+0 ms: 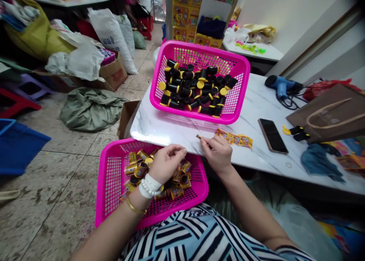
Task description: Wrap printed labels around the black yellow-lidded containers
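Note:
My left hand (167, 163) is over the lower pink basket (102, 185), thumb and fingers pinched together; what they hold, if anything, cannot be made out. That basket holds several small black cylinders in yellow printed wraps (142, 170). At the table's front edge, my right hand (219, 153) pinches a small printed label (199, 136) between thumb and forefinger. Beside it, more yellow-orange printed labels (242, 140) lie overlapping on the table. Behind both hands, the upper pink basket (199, 118) is filled with bare black cylinders with yellow caps (186, 92).
On the white marbled table (251, 109) are a phone (273, 135), a blue heat gun (282, 85), a paper bag (330, 105) and two black cylinders (298, 133). White sacks (110, 37), a green sack (89, 109) and a blue bin (19, 147) stand left. A person (139, 2) sits behind.

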